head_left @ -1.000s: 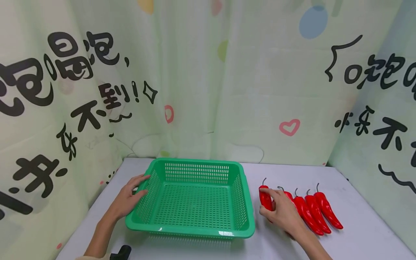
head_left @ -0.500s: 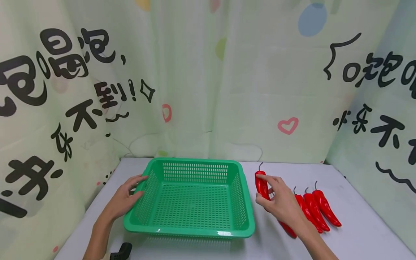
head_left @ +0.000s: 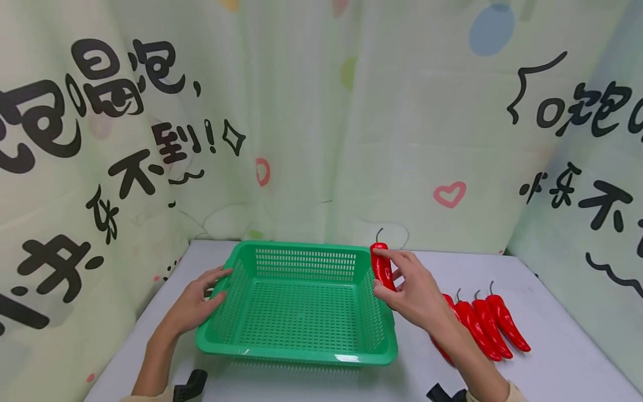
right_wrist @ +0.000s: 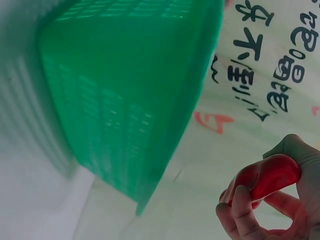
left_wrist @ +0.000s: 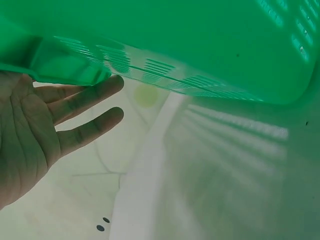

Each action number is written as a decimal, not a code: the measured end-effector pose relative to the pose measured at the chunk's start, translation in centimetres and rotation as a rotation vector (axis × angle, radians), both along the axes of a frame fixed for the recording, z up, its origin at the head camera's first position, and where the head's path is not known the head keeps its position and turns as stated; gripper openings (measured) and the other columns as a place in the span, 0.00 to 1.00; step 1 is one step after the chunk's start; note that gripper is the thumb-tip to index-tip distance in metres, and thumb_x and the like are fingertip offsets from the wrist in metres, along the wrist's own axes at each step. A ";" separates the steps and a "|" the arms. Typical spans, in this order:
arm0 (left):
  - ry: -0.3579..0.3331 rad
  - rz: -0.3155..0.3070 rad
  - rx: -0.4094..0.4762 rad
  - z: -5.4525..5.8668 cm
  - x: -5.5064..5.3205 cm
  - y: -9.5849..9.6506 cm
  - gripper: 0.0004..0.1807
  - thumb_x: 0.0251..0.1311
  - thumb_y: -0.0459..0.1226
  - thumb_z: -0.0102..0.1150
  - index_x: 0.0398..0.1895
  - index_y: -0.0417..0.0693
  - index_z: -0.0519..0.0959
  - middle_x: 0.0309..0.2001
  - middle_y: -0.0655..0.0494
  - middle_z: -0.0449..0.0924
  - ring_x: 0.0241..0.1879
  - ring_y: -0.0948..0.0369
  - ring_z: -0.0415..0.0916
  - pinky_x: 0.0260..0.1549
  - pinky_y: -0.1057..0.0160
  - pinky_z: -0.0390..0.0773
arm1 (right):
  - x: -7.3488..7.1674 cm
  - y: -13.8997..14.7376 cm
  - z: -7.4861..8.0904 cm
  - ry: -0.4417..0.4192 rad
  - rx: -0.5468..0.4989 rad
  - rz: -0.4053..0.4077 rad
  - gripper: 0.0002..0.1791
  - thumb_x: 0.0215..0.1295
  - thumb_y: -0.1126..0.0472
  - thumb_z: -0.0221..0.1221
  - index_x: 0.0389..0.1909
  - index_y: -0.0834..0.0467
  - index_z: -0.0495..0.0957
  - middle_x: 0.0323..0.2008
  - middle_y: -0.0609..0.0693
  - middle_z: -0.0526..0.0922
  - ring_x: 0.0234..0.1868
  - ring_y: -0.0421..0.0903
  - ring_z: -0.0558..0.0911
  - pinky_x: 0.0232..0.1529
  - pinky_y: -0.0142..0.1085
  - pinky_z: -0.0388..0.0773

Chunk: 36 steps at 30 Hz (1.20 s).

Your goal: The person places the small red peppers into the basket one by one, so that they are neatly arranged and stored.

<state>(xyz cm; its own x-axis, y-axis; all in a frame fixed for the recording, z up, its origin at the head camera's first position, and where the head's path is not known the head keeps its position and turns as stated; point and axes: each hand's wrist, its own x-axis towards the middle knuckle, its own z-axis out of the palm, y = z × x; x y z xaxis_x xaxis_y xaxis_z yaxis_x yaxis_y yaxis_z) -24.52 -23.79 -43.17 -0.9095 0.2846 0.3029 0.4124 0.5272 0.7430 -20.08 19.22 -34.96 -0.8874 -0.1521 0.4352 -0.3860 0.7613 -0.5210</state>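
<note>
In the head view my right hand pinches a red chili pepper by its body between thumb and fingers. The pepper is upright, its dark curved stem pointing up, at the right rim of the green plastic basket. The right wrist view shows the fingers curled round the shiny red pepper, beside the basket wall. My left hand rests on the basket's left rim. In the left wrist view several fairly straight fingers lie below that rim. No pepper is visible inside the basket.
Several more red peppers lie side by side on the white table to the right; my right forearm partly covers them. A printed pale green curtain stands behind and at both sides of the table.
My right hand has lifted the pepper from beside the others and carried it up and left to the basket's right rim. My left hand stays on the left rim.
</note>
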 end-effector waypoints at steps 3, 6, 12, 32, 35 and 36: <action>-0.006 0.005 -0.004 -0.1 -0.1 0.2 0.26 0.68 0.26 0.56 0.69 0.30 0.70 0.72 0.27 0.63 0.63 0.34 0.72 0.54 0.39 0.78 | -0.2 -0.9 0.3 0.000 -0.002 0.022 0.43 0.46 0.60 0.75 0.69 0.56 0.73 0.61 0.60 0.76 0.44 0.51 0.81 0.30 0.35 0.84; -0.009 0.007 -0.001 -0.1 0.0 0.3 0.26 0.68 0.26 0.56 0.69 0.30 0.70 0.72 0.27 0.63 0.64 0.34 0.71 0.54 0.39 0.77 | -0.5 -1.7 0.6 -0.012 -0.005 0.044 0.42 0.47 0.60 0.74 0.69 0.56 0.73 0.61 0.60 0.76 0.44 0.50 0.80 0.30 0.34 0.83; 0.005 0.018 0.018 -0.2 0.0 0.5 0.25 0.67 0.25 0.55 0.68 0.30 0.71 0.72 0.28 0.63 0.64 0.35 0.71 0.54 0.39 0.77 | -1.2 -3.4 1.1 -0.038 -0.029 0.086 0.39 0.52 0.59 0.70 0.68 0.54 0.74 0.61 0.57 0.76 0.42 0.48 0.80 0.31 0.32 0.81; 0.042 0.067 0.002 -0.4 0.1 1.0 0.26 0.65 0.24 0.54 0.68 0.29 0.71 0.70 0.28 0.65 0.62 0.37 0.72 0.52 0.41 0.79 | -3.2 -10.0 2.0 -0.218 -0.089 0.207 0.31 0.57 0.59 0.61 0.65 0.50 0.77 0.54 0.51 0.77 0.38 0.44 0.80 0.32 0.37 0.79; 0.044 0.072 0.004 -0.3 0.1 1.0 0.26 0.65 0.24 0.54 0.68 0.29 0.71 0.70 0.28 0.64 0.62 0.36 0.72 0.52 0.39 0.78 | -3.7 -10.9 1.9 -0.258 -0.099 0.240 0.30 0.57 0.59 0.60 0.65 0.50 0.77 0.52 0.51 0.77 0.33 0.43 0.81 0.32 0.38 0.79; 0.044 0.075 0.005 -0.3 0.1 1.0 0.26 0.65 0.24 0.54 0.68 0.29 0.71 0.70 0.28 0.64 0.62 0.36 0.72 0.52 0.39 0.78 | -3.9 -11.2 1.9 -0.269 -0.097 0.252 0.30 0.57 0.59 0.60 0.65 0.51 0.76 0.52 0.51 0.77 0.32 0.44 0.81 0.32 0.38 0.80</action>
